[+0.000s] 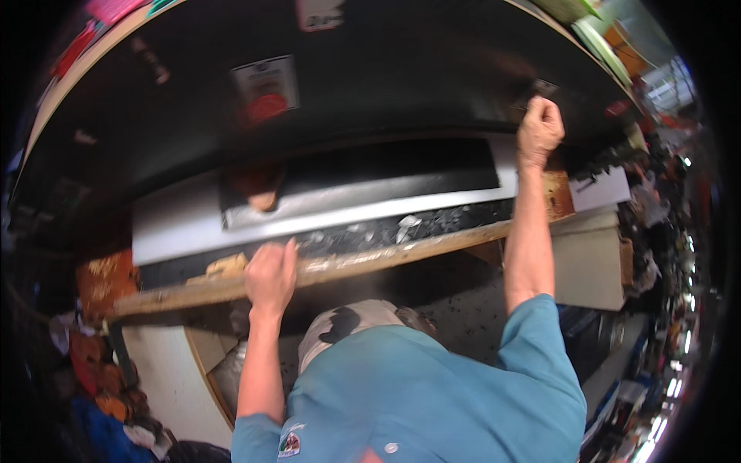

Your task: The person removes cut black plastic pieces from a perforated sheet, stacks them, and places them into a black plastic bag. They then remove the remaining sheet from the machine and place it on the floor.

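My right hand (540,131) is raised at the far right, its fingers closed against a dark panel (417,77). A small dark thing shows at its fingertips, too blurred to name. Lower down, my left hand (270,274) is at the bench's worn front edge (401,251), fingers curled and thumb up. Whatever those fingers hold, if anything, is hidden. Between my hands lies a shiny black sheet (417,170) on a white board (174,228). A blurred brown and tan thing (265,197) rests on the sheet's left part.
Pale scraps (409,224) litter the dark strip along the bench front. A yellowish piece (226,266) lies beside my left hand. Cabinet sides (583,262) stand below the bench. Clutter crowds both sides, and a label with a red disc (268,106) marks the panel.
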`<state>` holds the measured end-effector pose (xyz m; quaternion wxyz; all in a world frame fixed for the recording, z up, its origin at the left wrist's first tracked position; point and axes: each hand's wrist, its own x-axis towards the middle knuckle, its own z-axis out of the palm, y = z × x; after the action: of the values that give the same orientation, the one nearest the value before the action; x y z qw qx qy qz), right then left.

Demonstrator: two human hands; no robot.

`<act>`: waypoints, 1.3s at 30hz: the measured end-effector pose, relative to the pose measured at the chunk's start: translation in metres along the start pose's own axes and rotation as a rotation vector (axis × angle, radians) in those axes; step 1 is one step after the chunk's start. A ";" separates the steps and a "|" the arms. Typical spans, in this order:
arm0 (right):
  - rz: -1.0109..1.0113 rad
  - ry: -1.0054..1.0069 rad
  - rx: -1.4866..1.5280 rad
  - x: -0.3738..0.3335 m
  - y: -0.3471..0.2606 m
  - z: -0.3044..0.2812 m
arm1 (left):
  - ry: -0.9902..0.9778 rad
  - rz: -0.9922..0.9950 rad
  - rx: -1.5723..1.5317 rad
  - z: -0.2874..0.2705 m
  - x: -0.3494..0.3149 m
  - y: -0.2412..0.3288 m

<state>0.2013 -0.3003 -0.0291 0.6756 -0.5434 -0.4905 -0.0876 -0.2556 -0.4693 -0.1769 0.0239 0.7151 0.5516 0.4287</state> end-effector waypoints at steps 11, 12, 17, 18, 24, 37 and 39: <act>-0.357 -0.563 -0.001 -0.244 -0.065 -0.030 | 0.208 -0.080 -0.236 -0.026 -0.001 -0.007; -0.411 -0.542 -0.063 -0.247 -0.065 -0.025 | 0.268 -0.155 -0.163 -0.043 -0.014 -0.018; -0.256 -0.596 -0.165 -0.265 -0.070 -0.019 | 0.938 -0.511 0.112 -0.183 -0.095 -0.142; -0.259 -0.605 -0.181 -0.270 -0.072 -0.024 | 0.930 -0.723 0.297 -0.229 -0.117 -0.170; -0.243 -0.600 -0.256 -0.279 -0.070 -0.026 | 0.815 -1.055 -0.202 -0.326 -0.133 -0.295; -0.171 -0.606 -0.317 -0.281 -0.059 -0.021 | 1.104 -0.094 -0.482 -0.468 -0.095 -0.063; -0.151 -0.591 -0.306 -0.283 -0.056 -0.020 | 1.095 0.063 -0.433 -0.511 -0.062 -0.003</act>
<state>0.0337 -0.4563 -0.2062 0.4065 -0.6025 -0.6851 -0.0485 -0.5865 -0.7426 0.1074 -0.1318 0.3845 0.3619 0.8389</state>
